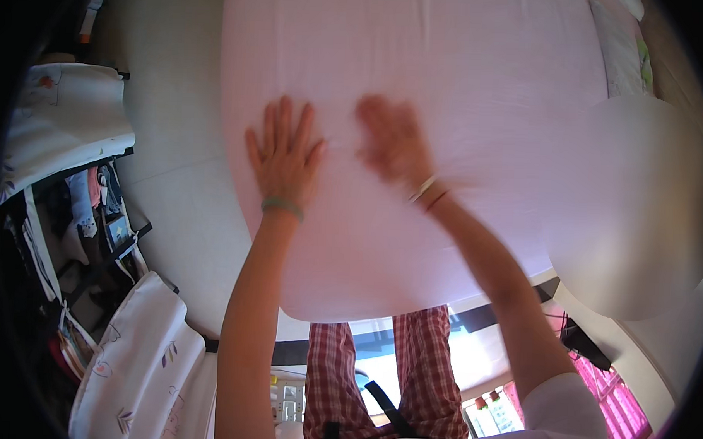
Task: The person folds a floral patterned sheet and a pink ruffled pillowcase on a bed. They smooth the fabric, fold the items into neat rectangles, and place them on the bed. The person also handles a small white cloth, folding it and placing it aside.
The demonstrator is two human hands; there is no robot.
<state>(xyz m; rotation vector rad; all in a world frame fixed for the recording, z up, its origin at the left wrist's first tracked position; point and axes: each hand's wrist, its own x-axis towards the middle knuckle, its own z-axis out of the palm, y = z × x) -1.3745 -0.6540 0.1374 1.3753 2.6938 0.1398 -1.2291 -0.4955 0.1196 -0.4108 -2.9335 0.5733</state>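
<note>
Here we are above the pink bed sheet [465, 69], which spreads right under both hands and fills the middle of our view, faint creases running across it. Our left hand [284, 155] lies back up on it, fingers fanned wide and holding nothing, a green bracelet [282, 209] at the wrist. Over to our right hand [397, 144], and that one's a blur! It looks open, fingers stretched out with nothing in their grasp, angled in toward the left; whether it touches the sheet we can't tell. Beyond, at the upper right, we spot a pillow [625, 51] by the sheet's edge. Down below us, checked trousers [330, 389] at the sheet's near end; and away on the left, across the pale floor [172, 136], a rack [94, 265] of clothes, with a patterned white cover [137, 367] beside it.
</note>
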